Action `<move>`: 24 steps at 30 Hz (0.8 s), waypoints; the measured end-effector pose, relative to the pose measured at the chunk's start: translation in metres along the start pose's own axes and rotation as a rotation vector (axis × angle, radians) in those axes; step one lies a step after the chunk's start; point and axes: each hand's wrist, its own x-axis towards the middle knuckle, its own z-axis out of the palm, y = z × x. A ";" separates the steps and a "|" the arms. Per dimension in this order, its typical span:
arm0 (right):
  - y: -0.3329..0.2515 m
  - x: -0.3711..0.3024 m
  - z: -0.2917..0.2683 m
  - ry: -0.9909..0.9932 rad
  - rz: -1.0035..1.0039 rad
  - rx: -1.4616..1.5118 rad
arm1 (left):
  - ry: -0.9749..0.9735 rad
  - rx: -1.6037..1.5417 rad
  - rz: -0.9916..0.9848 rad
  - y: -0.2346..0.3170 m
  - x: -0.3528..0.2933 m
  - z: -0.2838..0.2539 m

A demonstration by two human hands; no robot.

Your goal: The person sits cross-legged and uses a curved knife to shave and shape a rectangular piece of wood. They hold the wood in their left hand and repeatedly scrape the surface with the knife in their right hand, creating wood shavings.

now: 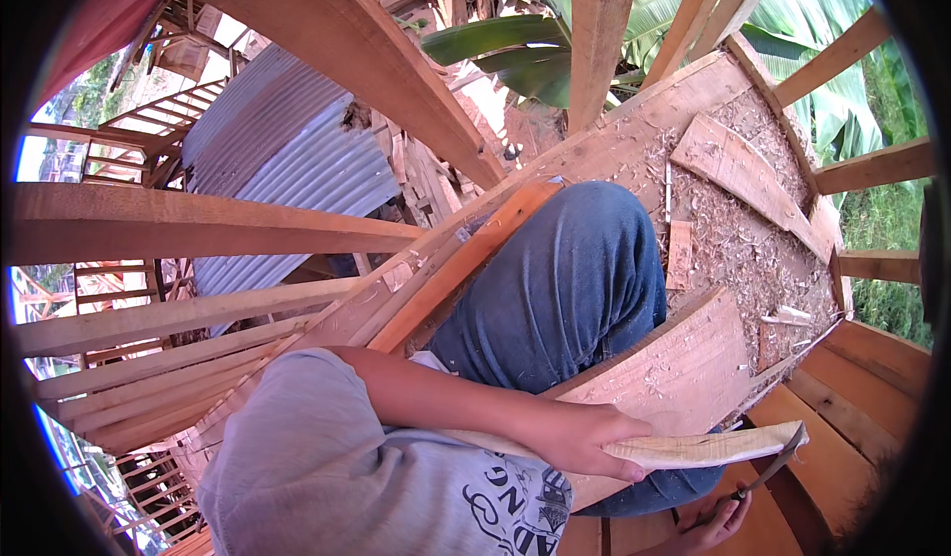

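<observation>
My left hand is closed round a pale, bark-edged strip of wood that points to the right across my lap. Low on the right, my right hand is wrapped round the dark handle of a knife. Its blade slants up and meets the strip's far end. Under the strip, a wide wooden board rests between my legs, and beyond it rises my bent knee in blue jeans. The palm of my right hand is partly hidden.
Wood shavings cover the plank platform, with a curved board offcut and smaller scraps on it. Wooden posts and beams surround me. Below on the left lies a corrugated metal roof. Large green leaves hang beyond.
</observation>
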 end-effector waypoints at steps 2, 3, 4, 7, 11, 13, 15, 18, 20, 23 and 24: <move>0.021 0.001 -0.009 0.080 -0.152 -0.167 | -0.010 0.019 -0.035 -0.001 0.002 0.004; 0.027 0.001 0.000 0.212 -0.300 -0.286 | -0.037 0.033 -0.049 -0.001 0.008 0.006; 0.022 0.000 0.010 0.354 -0.448 -0.417 | -0.064 -0.004 -0.085 -0.003 0.012 0.008; -0.007 -0.010 0.023 0.437 -0.224 -0.202 | -0.116 -0.020 -0.192 -0.002 0.015 0.010; -0.008 -0.032 0.031 0.056 -0.130 0.148 | -0.055 0.075 -0.268 0.022 0.019 0.013; -0.010 -0.041 0.033 -0.364 0.015 0.102 | -0.037 0.115 -0.409 0.031 0.025 0.015; -0.010 -0.026 0.019 -0.244 0.022 0.254 | -0.038 0.152 -0.451 0.027 0.028 0.018; -0.012 -0.004 -0.011 0.268 0.049 0.681 | -0.016 0.102 -0.513 0.026 0.026 0.023; -0.011 -0.003 -0.019 0.272 -0.002 0.686 | 0.019 0.059 -0.528 0.028 0.027 0.026; -0.010 -0.024 0.001 -0.106 0.002 0.391 | 0.050 0.049 -0.521 0.025 0.028 0.028; -0.007 -0.028 0.010 -0.200 0.036 0.380 | 0.050 0.051 -0.521 0.026 0.029 0.028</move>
